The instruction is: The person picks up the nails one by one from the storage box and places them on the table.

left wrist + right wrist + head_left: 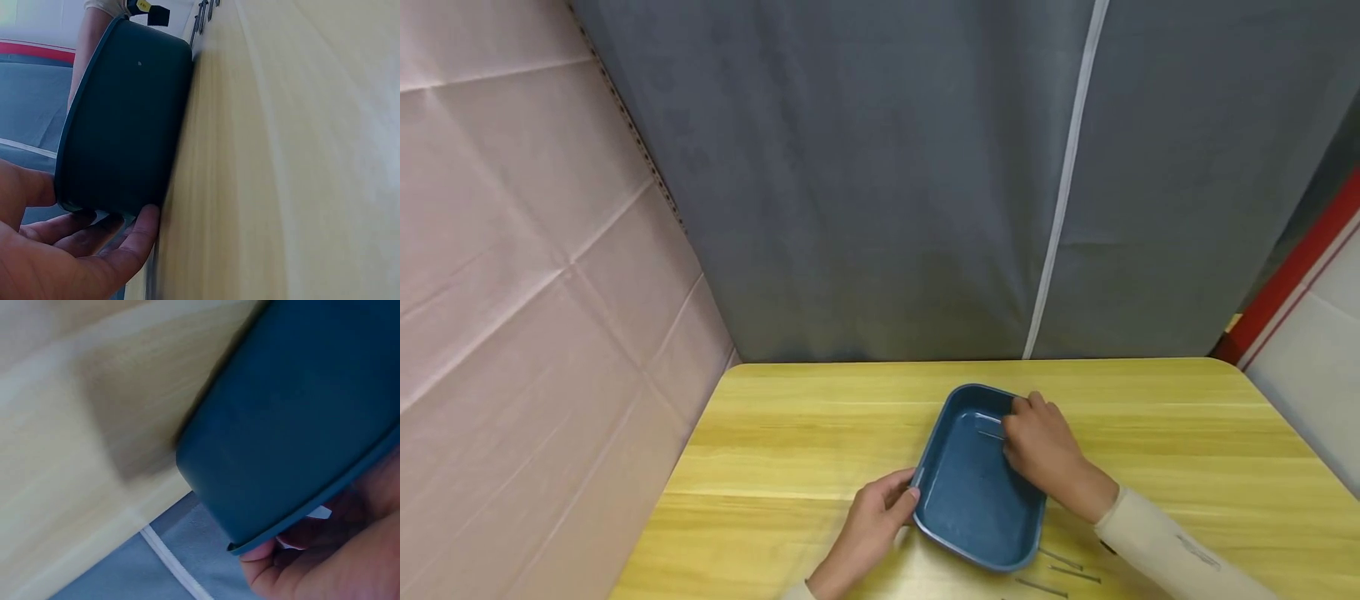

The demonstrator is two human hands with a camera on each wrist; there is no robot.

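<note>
A deep blue plastic tray (976,500) with rounded corners stands at an angle near the table's front. My left hand (874,517) grips its left side, thumb by the rim and fingers against the outer wall, as the left wrist view shows of the tray's side (125,119). On the far right side, my right hand (1045,446) holds the rim with curled fingers, knuckles up. Close up in the right wrist view, the fingers (259,565) bend round the rim at a corner of the tray (300,425). A thin line, like a nail, shows inside near the right hand.
Several thin grey nails (1041,588) lie on the wooden table (790,458) at the tray's near right, below the right forearm. A grey curtain (880,183) hangs behind the table's far edge, and a pale cloth wall (535,333) rises at the left.
</note>
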